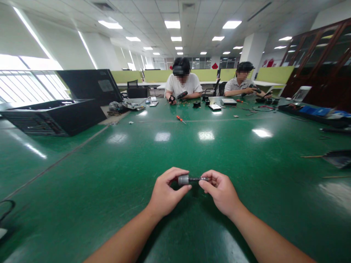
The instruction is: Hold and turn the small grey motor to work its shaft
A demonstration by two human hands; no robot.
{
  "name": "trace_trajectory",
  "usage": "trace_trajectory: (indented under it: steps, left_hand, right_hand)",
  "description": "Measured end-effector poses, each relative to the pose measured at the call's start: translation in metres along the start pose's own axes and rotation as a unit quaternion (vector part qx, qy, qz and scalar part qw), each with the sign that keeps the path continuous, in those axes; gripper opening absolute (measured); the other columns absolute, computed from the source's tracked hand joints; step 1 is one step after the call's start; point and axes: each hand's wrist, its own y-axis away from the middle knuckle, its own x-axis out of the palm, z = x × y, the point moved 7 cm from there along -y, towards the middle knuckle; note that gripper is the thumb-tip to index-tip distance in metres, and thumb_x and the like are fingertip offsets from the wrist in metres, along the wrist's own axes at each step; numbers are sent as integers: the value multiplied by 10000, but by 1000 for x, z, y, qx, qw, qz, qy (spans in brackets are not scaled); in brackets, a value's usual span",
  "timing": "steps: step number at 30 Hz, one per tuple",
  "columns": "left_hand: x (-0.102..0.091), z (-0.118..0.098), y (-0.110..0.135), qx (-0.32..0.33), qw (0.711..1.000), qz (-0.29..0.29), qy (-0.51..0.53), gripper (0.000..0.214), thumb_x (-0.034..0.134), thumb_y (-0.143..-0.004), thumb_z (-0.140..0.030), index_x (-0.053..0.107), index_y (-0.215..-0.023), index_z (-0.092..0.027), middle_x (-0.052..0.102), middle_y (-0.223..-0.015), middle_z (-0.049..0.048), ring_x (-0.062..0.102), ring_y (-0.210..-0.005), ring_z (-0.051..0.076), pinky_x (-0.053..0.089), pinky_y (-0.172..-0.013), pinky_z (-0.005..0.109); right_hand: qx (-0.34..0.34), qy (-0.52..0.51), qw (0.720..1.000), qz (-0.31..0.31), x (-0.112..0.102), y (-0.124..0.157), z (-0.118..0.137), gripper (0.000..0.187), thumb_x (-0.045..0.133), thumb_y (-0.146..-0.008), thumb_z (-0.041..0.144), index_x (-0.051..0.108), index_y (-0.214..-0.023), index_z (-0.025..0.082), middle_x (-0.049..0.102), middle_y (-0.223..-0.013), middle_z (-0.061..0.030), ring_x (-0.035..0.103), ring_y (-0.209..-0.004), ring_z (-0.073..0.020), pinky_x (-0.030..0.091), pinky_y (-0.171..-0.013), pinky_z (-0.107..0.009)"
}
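My left hand [166,193] pinches the grey cylindrical body of a small metal part [184,179] between thumb and fingers. My right hand [221,191] pinches the thin dark shaft end [202,179] of the same part. Both hands hold it level just above the green table [115,175], close to the near edge. What the part is exactly I cannot make out.
An open black computer case [55,115] lies at the left. An orange-handled screwdriver [180,118] lies mid-table. Two other people sit at the far side among small parts and tools. Blue items and cables [315,111] sit at the right, a dark tool [338,157] nearer.
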Motion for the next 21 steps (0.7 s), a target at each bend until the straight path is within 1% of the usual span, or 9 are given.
trace_trajectory:
  steps: [5, 12, 21]
  left_hand:
    - [-1, 1, 0, -2, 1000, -2, 2, 253, 740, -737, -204, 700, -987, -200, 672, -937, 60, 631, -868, 209, 497, -793, 334]
    - [-1, 3, 0, -8, 1000, -6, -4, 262, 737, -733, -171, 695, -988, -214, 666, -952, 43, 626, -889, 201, 478, -818, 332]
    - [-2, 4, 0, -8, 1000, -17, 2, 257, 731, -725, -178, 693, -978, -205, 662, -962, 55, 631, -888, 205, 497, -786, 323]
  right_hand:
    - [4, 1, 1000, -4, -1, 0, 0, 155, 668, -777, 306, 641, -819, 160, 549, -625, 18, 495, -556, -121, 379, -533, -235]
    - [-3, 9, 1000, -3, -1, 0, 1, 151, 656, -795, 298, 638, -830, 152, 533, -615, 19, 491, -560, -119, 369, -529, -235]
    - [-2, 6, 1000, -13, -2, 0, -1, 178, 664, -788, 318, 638, -838, 150, 535, -608, 16, 495, -550, -122, 371, -515, -237]
